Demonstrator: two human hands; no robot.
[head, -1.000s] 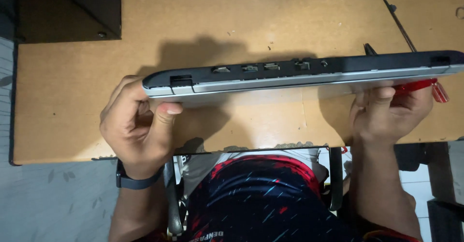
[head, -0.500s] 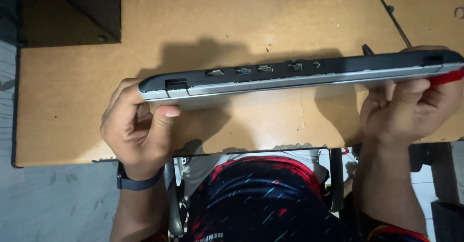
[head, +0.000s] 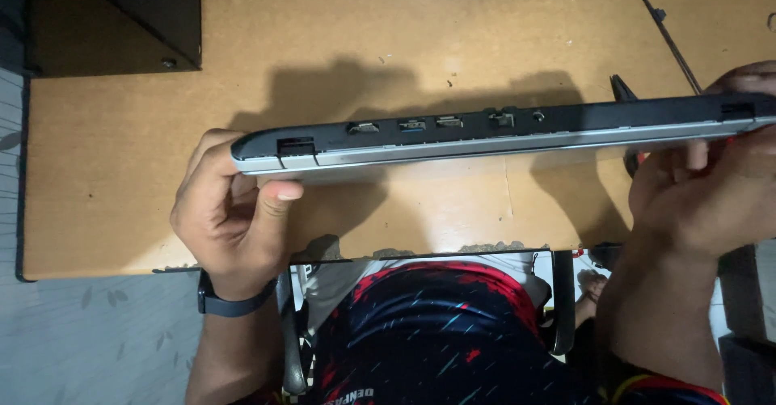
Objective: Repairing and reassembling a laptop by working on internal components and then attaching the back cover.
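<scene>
**Closed laptop held on edge over the table**

No packages, labels or signs in sight. Held edge-on across the middle of the view from nine to three o'clock: a closed laptop, slim and long, dark matte plastic above a silver metallic band, with a row of small ports along the facing side and a wider socket near its nine o'clock end. Gripped at that end by the left hand, fingers curled underneath and thumb pressed flat against the silver edge, a dark band on the wrist. Clasped at the three o'clock end by the right hand, fingers wrapped closed over the edge, a sliver of something red just visible between them. Below, at a slight gap, the table: tan fibreboard, smooth, faintly speckled, chipped along its six o'clock rim. At eleven o'clock, a black boxy block with a screw in its corner. At one o'clock, a thin dark rod lying slanted on the board. At six o'clock, a dark shirt with red and pale streaks.

Compared with half a second ago: laptop shifted slightly towards three o'clock, right hand now further over the edge, more of it cut off by the frame.
</scene>
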